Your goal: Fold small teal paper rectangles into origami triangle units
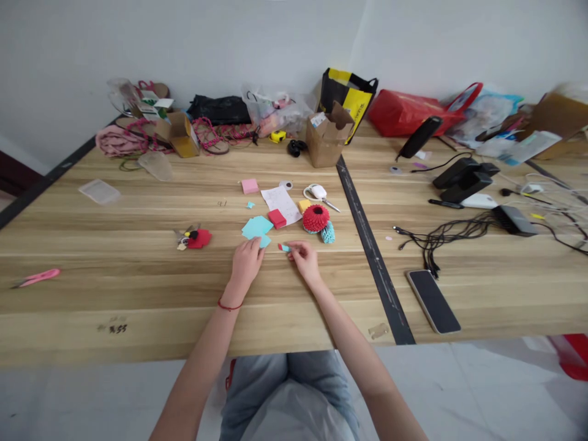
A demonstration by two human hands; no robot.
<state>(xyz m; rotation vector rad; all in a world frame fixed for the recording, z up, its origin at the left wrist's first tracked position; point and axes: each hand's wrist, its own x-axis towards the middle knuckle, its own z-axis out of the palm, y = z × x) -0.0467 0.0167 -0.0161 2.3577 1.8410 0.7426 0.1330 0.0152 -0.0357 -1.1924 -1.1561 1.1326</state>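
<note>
My left hand [245, 260] rests on the wooden table [138, 294], its fingertips pressing the near edge of a small stack of teal paper squares [256, 227]. My right hand [303, 256] pinches a tiny folded piece of teal and red paper [284, 247] between thumb and fingers. Just beyond lie a red paper block [277, 218], a white slip of paper [282, 204], a red folded-paper ring [315, 218] and a small teal folded-paper piece [327, 233]. A red string circles my left wrist.
A black phone [432, 301] lies at the right near the table edge, next to black cables [441, 236]. Keys with a red tag [193, 238] and a pink cutter [37, 277] lie left. Bags, boxes and cords crowd the far edge. A dark seam [367, 245] splits the table.
</note>
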